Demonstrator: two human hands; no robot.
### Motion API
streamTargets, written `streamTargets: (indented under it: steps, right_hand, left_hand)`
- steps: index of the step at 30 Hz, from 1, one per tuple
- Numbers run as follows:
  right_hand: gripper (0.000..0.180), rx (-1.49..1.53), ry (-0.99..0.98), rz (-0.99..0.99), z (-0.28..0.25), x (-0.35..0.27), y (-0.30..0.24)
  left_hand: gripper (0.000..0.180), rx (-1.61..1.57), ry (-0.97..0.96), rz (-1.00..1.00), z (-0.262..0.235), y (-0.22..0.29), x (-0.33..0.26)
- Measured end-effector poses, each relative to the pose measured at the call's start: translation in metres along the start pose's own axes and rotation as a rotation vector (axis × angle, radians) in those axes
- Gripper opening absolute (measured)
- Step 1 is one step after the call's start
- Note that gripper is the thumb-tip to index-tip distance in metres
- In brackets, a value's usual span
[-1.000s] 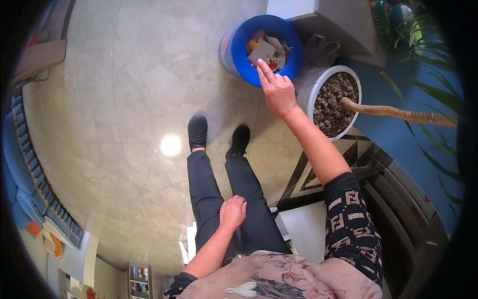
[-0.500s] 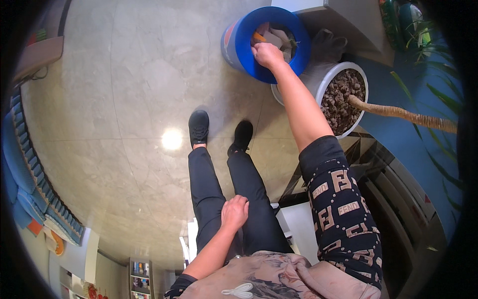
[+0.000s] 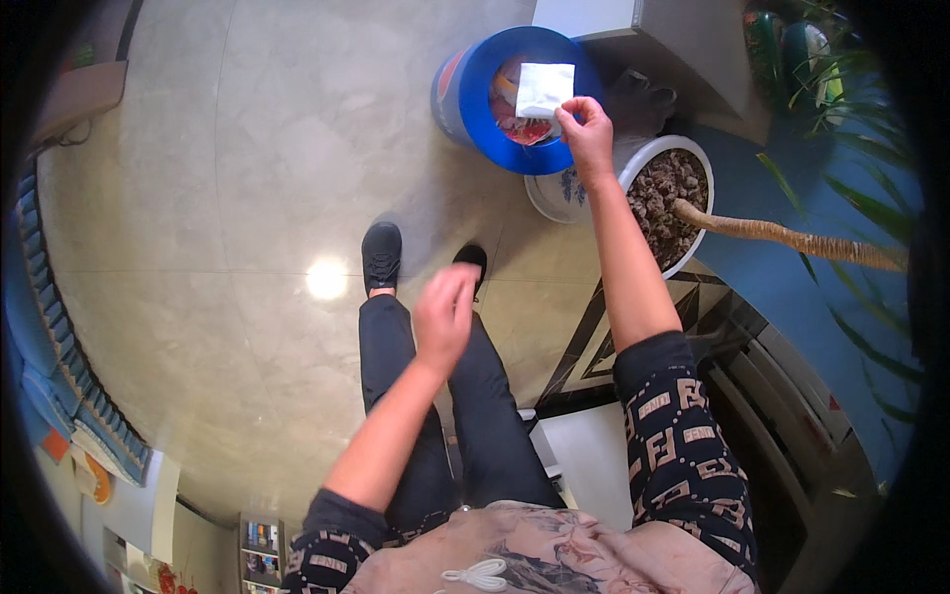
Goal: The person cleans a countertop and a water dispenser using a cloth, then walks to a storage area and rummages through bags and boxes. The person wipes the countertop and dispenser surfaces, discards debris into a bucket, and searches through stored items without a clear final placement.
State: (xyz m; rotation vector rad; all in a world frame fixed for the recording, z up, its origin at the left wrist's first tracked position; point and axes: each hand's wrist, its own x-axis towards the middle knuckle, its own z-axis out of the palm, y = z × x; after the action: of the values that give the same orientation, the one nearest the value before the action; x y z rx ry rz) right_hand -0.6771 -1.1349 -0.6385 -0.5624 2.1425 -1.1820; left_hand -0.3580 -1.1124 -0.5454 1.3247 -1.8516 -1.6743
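Between the fingertips of my right hand (image 3: pixel 591 141) a flat white square (image 3: pixel 544 87), which looks like a folded paper tissue or a small packet, is pinched by its lower right corner. It is over the mouth of a round bin with a wide blue rim (image 3: pixel 473 99). Crumpled wrappers and scraps (image 3: pixel 522 129), some red and orange, show inside, partly hidden by the white square. My left hand (image 3: pixel 442 315) is raised in front of my legs, well away from the bin. Motion smears its fingers, and I see nothing in it.
Right of the bin stands a white pot (image 3: pixel 709 188) of soil, with a leaning plant trunk (image 3: pixel 792 228). A clear plastic bag (image 3: pixel 641 102) lies between bin and pot. A grey-white cabinet (image 3: pixel 693 59) is behind. A blue sofa (image 3: pixel 59 327) lines the far left.
My right hand has come up out of the bin's mouth with the white square in its fingers. My left hand has lifted off my thigh and moved forward.
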Motion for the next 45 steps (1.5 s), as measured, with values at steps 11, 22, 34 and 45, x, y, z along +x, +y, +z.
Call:
streamTargets:
  steps: [11,22,34,45]
  right_hand:
    - [0.010,0.323,0.001,0.132,0.011,-0.048,-0.036]
    - [0.027,0.440,-0.126,0.331,0.013,-0.038,-0.082]
    - [0.027,-0.462,0.178,-0.102,0.022,-0.007,-0.044]
    - [0.026,-0.129,0.295,0.153,-0.034,-0.080,-0.031]
  left_hand:
    - [0.030,-1.192,-0.020,-0.806,0.089,0.043,0.177]
    - [0.019,-1.317,-0.134,-0.527,0.110,0.035,0.186]
    - [0.018,-1.248,-0.081,-0.595,0.108,0.032,0.172]
    - [0.043,-0.895,-0.219,-0.814,0.098,0.048,0.192]
